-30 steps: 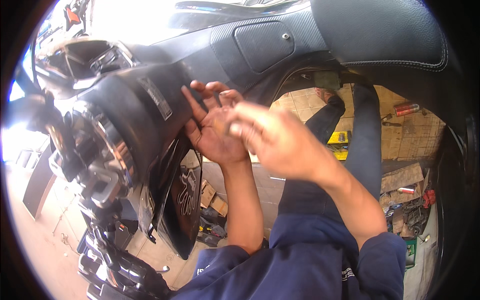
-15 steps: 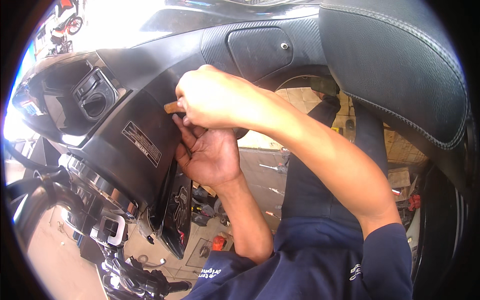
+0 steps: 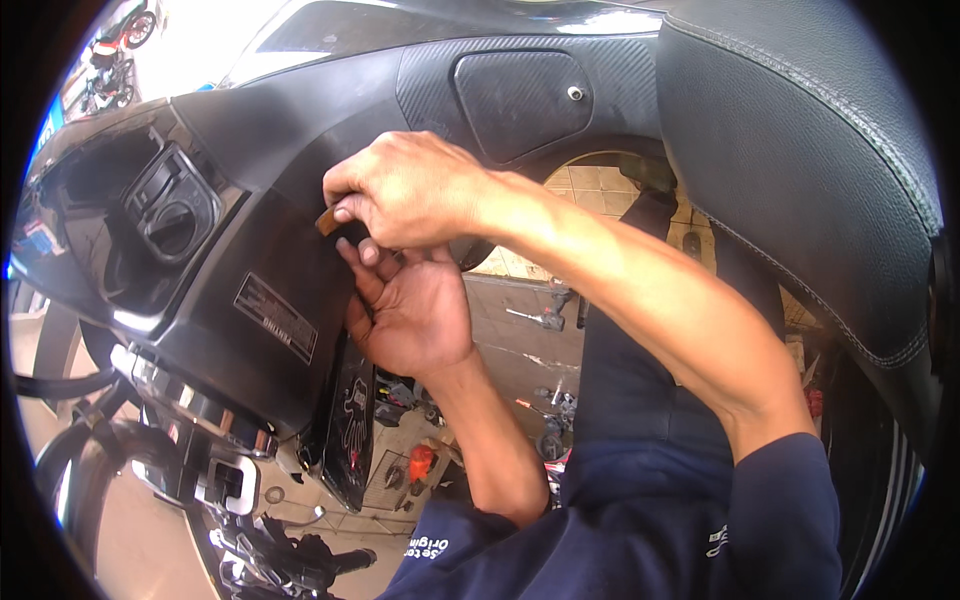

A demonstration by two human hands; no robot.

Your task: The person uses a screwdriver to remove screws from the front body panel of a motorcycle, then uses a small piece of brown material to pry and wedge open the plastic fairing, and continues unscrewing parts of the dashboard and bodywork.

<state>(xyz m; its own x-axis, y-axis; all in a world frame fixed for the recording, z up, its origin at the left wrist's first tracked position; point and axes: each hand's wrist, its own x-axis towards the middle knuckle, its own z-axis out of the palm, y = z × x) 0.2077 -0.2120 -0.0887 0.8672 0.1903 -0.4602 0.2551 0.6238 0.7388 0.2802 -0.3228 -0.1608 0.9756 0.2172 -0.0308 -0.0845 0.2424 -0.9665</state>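
Amber-brown piece (image 3: 326, 221) in your right hand (image 3: 408, 192), close to the black panel (image 3: 290, 255)

Your right thumb and bent forefinger pinch the small amber-brown piece. Only one end shows past your fingers, and whether it touches the black panel cannot be told from this view. Your left hand (image 3: 420, 312) is just below, palm turned up, its fingers loosely spread and partly bent toward your right hand. The fingertips overlap in view, so you cannot tell whether the two hands touch.

To the left of your left hand, a printed label (image 3: 277, 318) sits on the black panel. Farther left, a round black knob (image 3: 172, 228) is set into the glossy bodywork. Above and to the right of your right hand, textured trim (image 3: 425, 85) surrounds a dark hatch (image 3: 525, 105) with a round lock (image 3: 575, 93). A black stitched seat (image 3: 800, 150) fills the upper right. Below your left hand, a hand-shaped decal (image 3: 355, 420) marks a glossy side panel (image 3: 340, 480). An orange object (image 3: 422, 463), too small to identify, lies lower down, near a floor grating (image 3: 383, 482).
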